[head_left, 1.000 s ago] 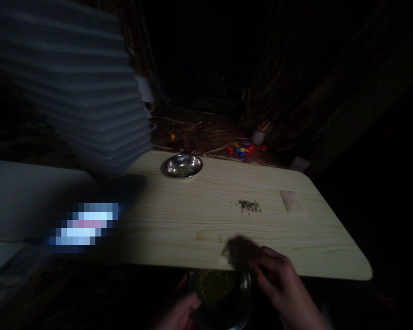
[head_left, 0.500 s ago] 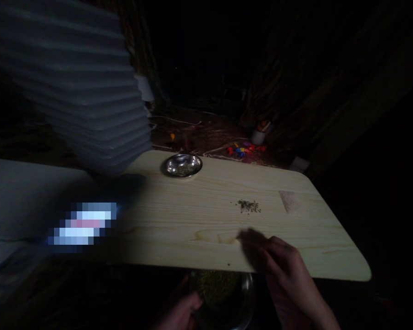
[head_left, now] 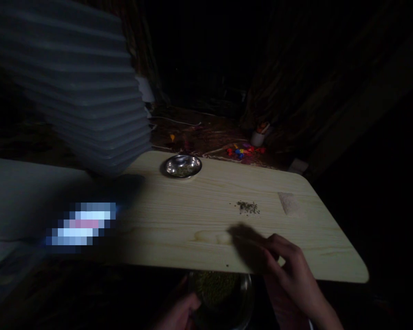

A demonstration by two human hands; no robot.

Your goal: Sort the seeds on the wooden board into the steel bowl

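Note:
My left hand (head_left: 182, 312) grips the side of a metal bowl (head_left: 247, 293), thumb over its rim, just below the table's near edge. A heap of green bits, like dried leaves or seeds (head_left: 213, 286), lies in it. My right hand (head_left: 292, 268) is over the near edge with thumb and fingers pinched together; what they hold, if anything, I cannot make out. Beside its fingertips is a dark blurred patch, perhaps shadow. Farther on lies a small pile of dark green bits (head_left: 248, 207) on something pale, with a pale flat square packet (head_left: 289, 204) to its right.
A small shiny metal dish (head_left: 183, 166) with green bits stands at the far edge of the pale wooden table (head_left: 179, 211). At left are a ribbed grey lampshade-like object (head_left: 86, 91) and a bright pixelated patch. Coloured pieces (head_left: 244, 150) lie beyond the table.
My right hand has moved a little to the right and away from the bowl. A dark speck now lies near the table's edge. My left hand keeps hold of the bowl.

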